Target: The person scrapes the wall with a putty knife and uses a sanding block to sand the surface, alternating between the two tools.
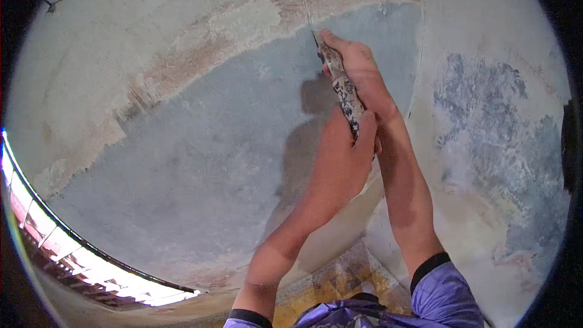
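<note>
A scraper [345, 94] with a paint-spattered handle is held in both hands, its tip up against the wall. The tool shows nearly edge-on, so its blade's shape is hard to make out. My left hand [343, 161] wraps round the lower end of the handle. Higher up, my right hand [363, 70] is closed on the part near the blade, thumb along the side. Around the tip, the wall has a smooth grey patch [200, 164] bordered above by a rough brownish band [188, 64] of exposed plaster.
To the right, an adjoining wall [480, 103] with blotchy blue-grey patches meets this one at a corner. A bright opening with bars [79, 255] lies at the lower left. Below is a yellowish patterned floor [340, 279]. A dark object [569, 146] stands at the right edge.
</note>
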`<action>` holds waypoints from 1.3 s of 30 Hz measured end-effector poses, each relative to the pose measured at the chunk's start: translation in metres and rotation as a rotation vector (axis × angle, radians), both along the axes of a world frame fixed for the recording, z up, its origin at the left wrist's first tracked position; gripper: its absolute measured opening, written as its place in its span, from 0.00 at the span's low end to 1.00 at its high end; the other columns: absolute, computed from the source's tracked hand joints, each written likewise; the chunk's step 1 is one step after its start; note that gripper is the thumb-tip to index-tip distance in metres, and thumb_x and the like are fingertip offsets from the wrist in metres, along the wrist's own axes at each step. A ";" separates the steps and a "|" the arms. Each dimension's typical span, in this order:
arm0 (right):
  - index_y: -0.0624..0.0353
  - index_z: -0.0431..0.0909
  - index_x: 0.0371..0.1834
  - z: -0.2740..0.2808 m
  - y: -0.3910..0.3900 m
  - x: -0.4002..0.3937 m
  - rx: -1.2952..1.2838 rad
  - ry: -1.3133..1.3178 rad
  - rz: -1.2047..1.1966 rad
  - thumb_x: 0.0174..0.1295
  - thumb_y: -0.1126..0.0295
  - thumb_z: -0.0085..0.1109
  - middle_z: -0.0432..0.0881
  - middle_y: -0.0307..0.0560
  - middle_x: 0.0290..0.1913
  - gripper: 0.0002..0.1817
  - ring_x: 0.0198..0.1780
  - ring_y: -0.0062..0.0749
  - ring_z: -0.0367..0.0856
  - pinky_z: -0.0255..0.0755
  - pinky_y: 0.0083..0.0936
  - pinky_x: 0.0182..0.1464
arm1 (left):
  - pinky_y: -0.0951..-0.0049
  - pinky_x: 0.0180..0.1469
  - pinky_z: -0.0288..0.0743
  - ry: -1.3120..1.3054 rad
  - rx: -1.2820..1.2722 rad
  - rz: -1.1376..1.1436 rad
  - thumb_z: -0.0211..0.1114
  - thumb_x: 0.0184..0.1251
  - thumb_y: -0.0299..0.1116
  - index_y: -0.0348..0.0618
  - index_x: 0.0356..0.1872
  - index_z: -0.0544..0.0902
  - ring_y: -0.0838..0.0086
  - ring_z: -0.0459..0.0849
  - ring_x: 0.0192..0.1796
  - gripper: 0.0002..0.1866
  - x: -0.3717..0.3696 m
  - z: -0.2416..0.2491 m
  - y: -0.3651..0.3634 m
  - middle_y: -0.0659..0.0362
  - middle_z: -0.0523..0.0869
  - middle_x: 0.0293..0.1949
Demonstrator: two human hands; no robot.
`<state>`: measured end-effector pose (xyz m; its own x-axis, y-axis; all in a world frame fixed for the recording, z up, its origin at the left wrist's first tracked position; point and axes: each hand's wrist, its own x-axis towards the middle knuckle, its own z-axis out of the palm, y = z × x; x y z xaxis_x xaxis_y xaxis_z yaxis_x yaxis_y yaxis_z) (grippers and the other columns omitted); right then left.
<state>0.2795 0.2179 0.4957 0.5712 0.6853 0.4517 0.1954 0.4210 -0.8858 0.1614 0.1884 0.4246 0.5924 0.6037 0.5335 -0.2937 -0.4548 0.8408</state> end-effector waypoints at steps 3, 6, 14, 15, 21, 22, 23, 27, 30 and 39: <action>0.58 0.82 0.28 0.010 0.005 0.007 -0.025 -0.030 -0.011 0.64 0.51 0.61 0.79 0.37 0.20 0.20 0.19 0.20 0.74 0.65 0.20 0.24 | 0.74 0.20 0.69 0.007 0.054 0.036 0.53 0.75 0.41 0.39 0.45 0.72 0.79 0.75 0.23 0.14 0.005 0.003 0.004 0.60 0.79 0.27; 0.63 0.85 0.31 0.011 0.011 0.019 -0.029 0.002 0.025 0.62 0.53 0.63 0.82 0.42 0.24 0.20 0.22 0.25 0.77 0.68 0.26 0.28 | 0.73 0.21 0.70 0.019 0.128 0.094 0.53 0.75 0.41 0.38 0.45 0.73 0.79 0.75 0.23 0.14 0.009 0.010 0.000 0.59 0.79 0.28; 0.64 0.85 0.31 0.016 0.002 -0.004 -0.013 0.047 -0.055 0.62 0.54 0.64 0.82 0.43 0.24 0.20 0.23 0.25 0.77 0.69 0.26 0.27 | 0.73 0.22 0.71 0.070 0.014 0.001 0.53 0.76 0.40 0.37 0.44 0.73 0.77 0.76 0.23 0.14 -0.004 0.014 0.004 0.59 0.79 0.26; 0.64 0.85 0.31 0.016 0.003 -0.002 0.000 0.018 -0.063 0.62 0.54 0.64 0.82 0.43 0.23 0.20 0.23 0.25 0.77 0.69 0.26 0.27 | 0.73 0.22 0.70 0.065 0.041 0.033 0.53 0.76 0.40 0.37 0.44 0.73 0.77 0.76 0.23 0.14 -0.003 0.014 0.004 0.59 0.79 0.25; 0.62 0.83 0.26 0.006 0.006 -0.002 0.009 -0.004 -0.066 0.62 0.53 0.64 0.80 0.42 0.20 0.21 0.20 0.25 0.76 0.68 0.25 0.26 | 0.70 0.23 0.72 0.053 0.034 0.038 0.53 0.75 0.41 0.36 0.42 0.73 0.75 0.77 0.23 0.15 -0.002 0.003 0.002 0.57 0.79 0.25; 0.61 0.82 0.24 0.014 0.001 -0.002 0.008 -0.006 -0.057 0.62 0.51 0.64 0.79 0.40 0.20 0.22 0.20 0.24 0.75 0.67 0.24 0.25 | 0.69 0.23 0.72 0.047 0.058 0.051 0.54 0.75 0.41 0.36 0.42 0.73 0.75 0.77 0.23 0.15 0.003 0.009 0.004 0.57 0.78 0.25; 0.59 0.81 0.23 0.019 -0.002 -0.002 0.000 -0.002 -0.047 0.62 0.50 0.64 0.78 0.39 0.19 0.22 0.19 0.23 0.74 0.66 0.23 0.24 | 0.69 0.23 0.73 0.048 0.075 0.065 0.54 0.75 0.41 0.36 0.42 0.73 0.75 0.77 0.23 0.15 0.006 0.012 0.004 0.56 0.78 0.25; 0.60 0.80 0.22 0.009 0.008 0.002 0.039 -0.040 -0.072 0.62 0.50 0.64 0.78 0.40 0.18 0.22 0.18 0.23 0.73 0.66 0.24 0.24 | 0.69 0.23 0.73 0.079 0.043 0.094 0.54 0.75 0.41 0.35 0.42 0.73 0.74 0.78 0.23 0.16 0.002 0.008 0.002 0.55 0.79 0.26; 0.60 0.80 0.22 0.002 0.007 -0.002 0.063 -0.032 -0.081 0.61 0.51 0.65 0.78 0.40 0.18 0.22 0.18 0.23 0.73 0.66 0.24 0.24 | 0.69 0.23 0.73 0.098 0.031 0.076 0.53 0.75 0.41 0.34 0.43 0.73 0.73 0.79 0.25 0.16 -0.006 0.005 -0.001 0.54 0.80 0.29; 0.59 0.80 0.23 0.002 0.011 0.005 0.103 -0.028 -0.103 0.61 0.51 0.65 0.78 0.40 0.18 0.21 0.18 0.22 0.73 0.65 0.23 0.23 | 0.68 0.24 0.73 0.134 0.002 0.092 0.52 0.75 0.41 0.34 0.43 0.74 0.73 0.79 0.25 0.16 -0.004 0.010 -0.002 0.54 0.79 0.28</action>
